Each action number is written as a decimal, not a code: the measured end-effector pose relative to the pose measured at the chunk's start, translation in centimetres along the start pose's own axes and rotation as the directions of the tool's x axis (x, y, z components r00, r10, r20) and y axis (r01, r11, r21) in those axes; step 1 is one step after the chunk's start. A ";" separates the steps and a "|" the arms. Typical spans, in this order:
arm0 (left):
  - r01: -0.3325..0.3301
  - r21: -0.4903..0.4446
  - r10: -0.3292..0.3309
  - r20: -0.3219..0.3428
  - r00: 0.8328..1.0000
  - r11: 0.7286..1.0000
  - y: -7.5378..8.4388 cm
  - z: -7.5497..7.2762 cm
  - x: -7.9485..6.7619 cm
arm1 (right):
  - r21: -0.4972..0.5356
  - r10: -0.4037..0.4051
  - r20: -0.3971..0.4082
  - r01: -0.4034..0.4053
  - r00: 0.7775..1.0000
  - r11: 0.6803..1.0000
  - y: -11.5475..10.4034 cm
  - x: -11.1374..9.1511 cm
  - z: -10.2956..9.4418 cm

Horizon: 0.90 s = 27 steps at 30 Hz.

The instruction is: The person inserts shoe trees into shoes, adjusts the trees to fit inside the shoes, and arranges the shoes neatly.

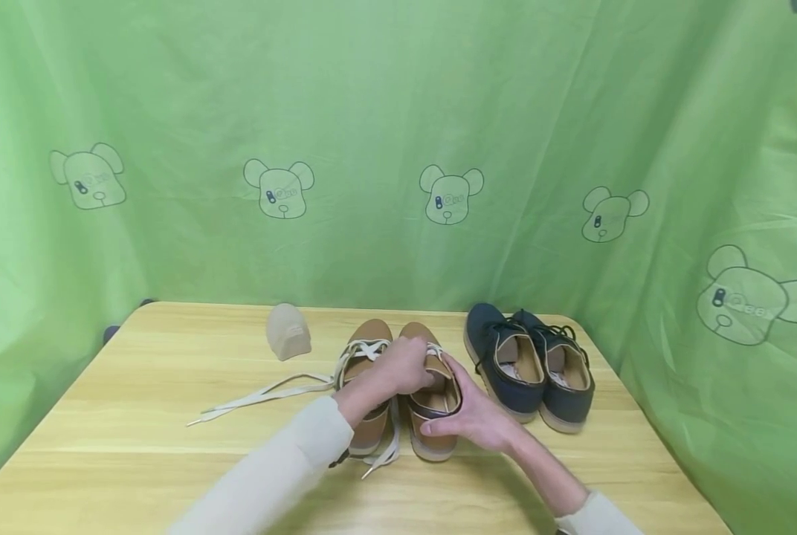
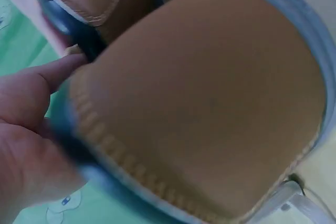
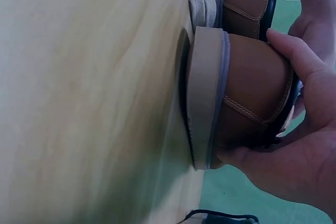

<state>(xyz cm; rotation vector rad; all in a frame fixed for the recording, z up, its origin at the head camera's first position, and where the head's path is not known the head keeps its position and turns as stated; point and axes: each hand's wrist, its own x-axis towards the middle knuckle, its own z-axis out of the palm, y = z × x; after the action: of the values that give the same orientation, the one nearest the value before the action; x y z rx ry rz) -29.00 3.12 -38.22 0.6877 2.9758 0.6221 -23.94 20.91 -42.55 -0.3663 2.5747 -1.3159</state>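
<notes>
A pair of brown lace-up shoes stands with toes pointing away: the left brown shoe point(image 1: 369, 433) and the right brown shoe point(image 1: 433, 441). My right hand point(image 1: 475, 416) grips the right one, thumb on the heel and fingers along its outer side; in the right wrist view the hand point(image 3: 310, 124) wraps this shoe's heel point(image 3: 252, 87). My left hand point(image 1: 401, 365) reaches across the left shoe, its fingertips at the opening of the right one. The left wrist view has the left hand point(image 2: 26, 135) beside a large brown heel point(image 2: 210, 93); its fingers are mostly hidden, so I cannot tell their hold.
Loose white laces point(image 1: 265, 396) trail leftward from the left brown shoe. A beige molded toe-shaped piece point(image 1: 288, 332) lies at the table's back. Dark navy lace-up shoes point(image 1: 519, 394) stand to the right. A green curtain point(image 1: 372, 253) hangs behind the wooden table point(image 1: 137, 416).
</notes>
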 end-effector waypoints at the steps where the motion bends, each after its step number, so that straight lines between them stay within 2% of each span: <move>1: -0.003 -0.015 0.003 0.009 1.000 1.000 0.0 -0.3 -0.2 | -0.017 0.002 -0.002 -0.003 1.000 1.000 -0.1 0.0 0.0; 7: -0.043 -0.091 0.045 0.025 0.999 0.995 -0.5 -2.9 -1.7 | -0.129 0.016 -0.019 -0.018 1.000 0.991 -0.9 -0.2 -0.3; 10: -0.056 -0.110 0.057 0.000 0.998 0.992 -1.0 -4.1 -2.2 | -0.167 0.016 -0.021 -0.019 1.000 0.986 -1.5 -0.3 -0.3; 14: -0.042 -0.199 0.036 -0.036 0.999 0.979 -1.7 -5.3 -2.9 | -0.210 -0.002 -0.026 -0.003 1.000 0.978 -2.4 -0.4 -0.3; 17: -0.033 -0.276 0.016 -0.061 0.998 0.960 -2.4 -5.6 -3.2 | -0.231 -0.020 -0.035 0.011 0.999 0.973 -3.2 -0.5 -0.2; 27: -0.005 -0.314 -0.044 -0.148 0.988 0.950 -4.2 -6.5 -4.6 | -0.284 -0.050 -0.071 0.028 0.996 0.958 -4.3 -0.8 0.3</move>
<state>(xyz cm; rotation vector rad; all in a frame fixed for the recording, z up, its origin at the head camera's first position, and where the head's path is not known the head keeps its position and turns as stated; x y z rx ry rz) -27.32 -4.70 -34.15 0.6081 2.9072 1.1634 -22.60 18.51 -39.19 -0.4247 2.8416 -0.9893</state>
